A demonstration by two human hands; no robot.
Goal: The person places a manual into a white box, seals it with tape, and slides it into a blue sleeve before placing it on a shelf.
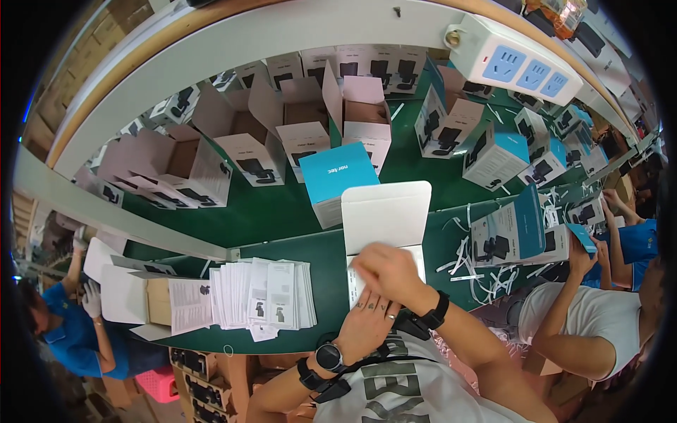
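In front of me on the green table stands a small white carton (pixel 386 215), its lid flap raised at the far side. My right hand (pixel 388 271) is over its opening, fingers curled and slightly blurred; whether they hold anything is hidden. My left hand (pixel 367 321) rests against the near side of the carton, below the right hand, with a ring on one finger. Its fingertips are out of sight. Just beyond the raised flap is a closed carton with a blue top (pixel 338 171). To the left lie fanned stacks of white printed leaflets (pixel 271 292).
Several open printed cartons (pixel 257 158) stand on the green surface beyond. A power strip (pixel 518 60) is fixed to the frame overhead. White paper strips (pixel 486 278) litter the right side. Co-workers sit left (pixel 92 331) and right (pixel 578 317), the right one handling a carton.
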